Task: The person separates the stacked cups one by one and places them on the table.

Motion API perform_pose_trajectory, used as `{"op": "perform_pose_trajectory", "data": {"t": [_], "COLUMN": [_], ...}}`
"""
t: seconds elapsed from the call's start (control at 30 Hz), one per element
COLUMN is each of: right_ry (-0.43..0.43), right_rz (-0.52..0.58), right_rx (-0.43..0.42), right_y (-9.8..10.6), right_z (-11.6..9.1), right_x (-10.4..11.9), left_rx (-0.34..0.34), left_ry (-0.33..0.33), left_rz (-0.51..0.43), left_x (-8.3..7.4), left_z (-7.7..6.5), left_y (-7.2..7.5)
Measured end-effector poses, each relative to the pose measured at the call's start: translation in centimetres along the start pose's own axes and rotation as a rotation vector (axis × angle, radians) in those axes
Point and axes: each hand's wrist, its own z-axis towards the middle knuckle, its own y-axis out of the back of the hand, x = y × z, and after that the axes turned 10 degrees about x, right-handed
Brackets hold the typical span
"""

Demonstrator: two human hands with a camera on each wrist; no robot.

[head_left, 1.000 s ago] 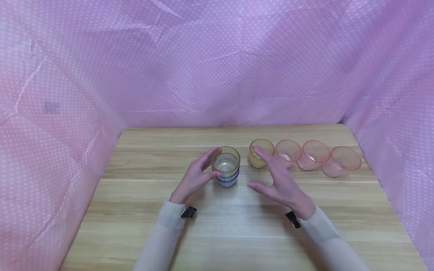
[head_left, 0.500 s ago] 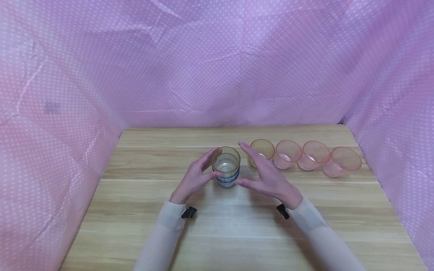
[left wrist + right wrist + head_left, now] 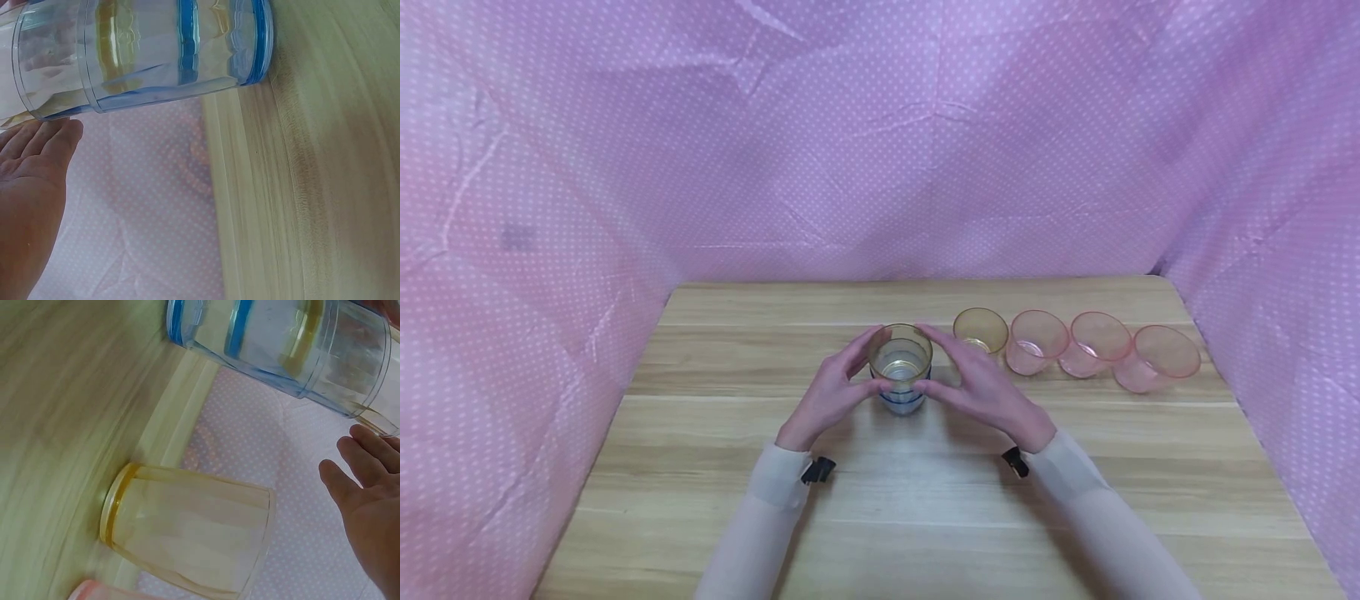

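Note:
A stack of clear nested cups stands mid-table in the head view: a yellow-tinted cup point(image 3: 900, 358) on top, blue-tinted cups point(image 3: 902, 403) below it. The wrist views show the yellow base ring through the clear walls, above the blue rings. My left hand point(image 3: 833, 392) holds the yellow cup from the left near the rim, thumb in front and fingers behind. From the right, my right hand point(image 3: 988, 390) spans the same cup in the same way, fingertips right at its rim. The far fingers are partly hidden behind the cup.
Right of the stack, another yellow cup point(image 3: 981, 327) stands upright, partly behind my right hand in the head view. A row of pink cups point(image 3: 1037, 335) continues to the right. The wooden table point(image 3: 880, 525) meets a pink dotted cloth point(image 3: 880, 167) at its back.
My right hand has moved left from in front of the standing yellow cup to the stack, closing around its right side. The left hand and the cups have stayed in place.

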Motion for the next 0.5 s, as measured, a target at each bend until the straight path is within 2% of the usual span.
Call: {"op": "perform_pose_trajectory", "data": {"t": [0.33,0.5], "right_ry": [0.021,0.012], "right_rz": [-0.018,-0.017], "right_rx": [-0.028,-0.027], "right_y": [-0.38,-0.38], "right_z": [0.21,0.21], "right_x": [-0.31,-0.31], "left_rx": [0.01,0.038], "left_ry": [0.011,0.075], "left_rz": [-0.019,-0.004], "left_x": [0.04,0.48], "left_z": [-0.14,-0.51], "left_y": [0.16,0.33]}}
